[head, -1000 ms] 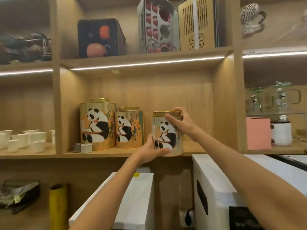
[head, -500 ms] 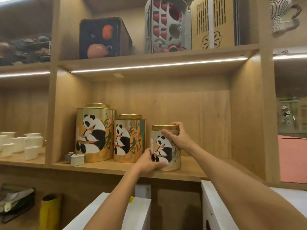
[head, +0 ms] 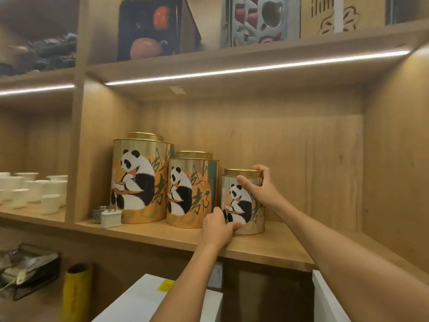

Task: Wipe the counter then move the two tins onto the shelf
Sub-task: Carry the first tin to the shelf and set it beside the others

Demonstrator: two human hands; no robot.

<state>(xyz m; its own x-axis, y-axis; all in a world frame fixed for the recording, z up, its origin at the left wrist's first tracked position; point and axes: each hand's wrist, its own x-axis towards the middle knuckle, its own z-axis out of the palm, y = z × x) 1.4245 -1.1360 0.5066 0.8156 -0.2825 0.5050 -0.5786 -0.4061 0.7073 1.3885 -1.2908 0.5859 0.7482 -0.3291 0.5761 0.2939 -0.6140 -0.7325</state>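
Observation:
Three gold panda tins stand in a row on the wooden shelf. The large tin is at the left and the medium tin in the middle. The small tin stands upright at the right, its base on the shelf board. My left hand grips its lower left side. My right hand wraps its upper right side just below the gold lid.
Two little containers sit in front of the large tin. White cups fill the compartment to the left. Boxed tea sets stand on the shelf above. White boxes and a yellow roll lie below the shelf.
The small tin went from held above the shelf edge to standing on the shelf board beside the medium tin. The camera moved closer and both hands stayed on the tin.

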